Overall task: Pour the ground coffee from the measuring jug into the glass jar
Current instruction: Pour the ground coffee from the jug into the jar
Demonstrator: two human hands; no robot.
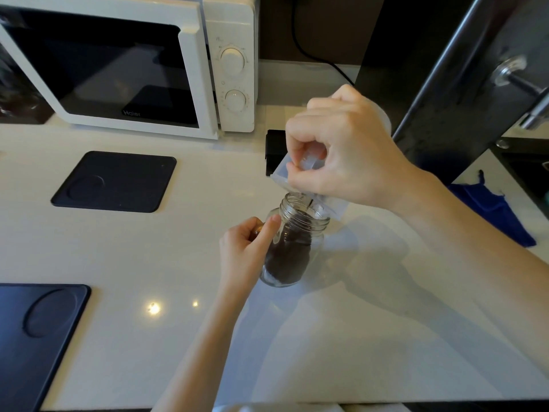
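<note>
Over the glass jar (292,248), your right hand (347,153) grips the light, slippery measuring jug (285,171); your left hand (246,251) clasps fragile glass.

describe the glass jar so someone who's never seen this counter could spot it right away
Start at the white microwave at the back of the pale counter, then come forward and right to the two hands. The glass jar stands under the tipped measuring jug, steadied by the left hand. It alone is clear, thread-necked and full of dark ground coffee.
</note>
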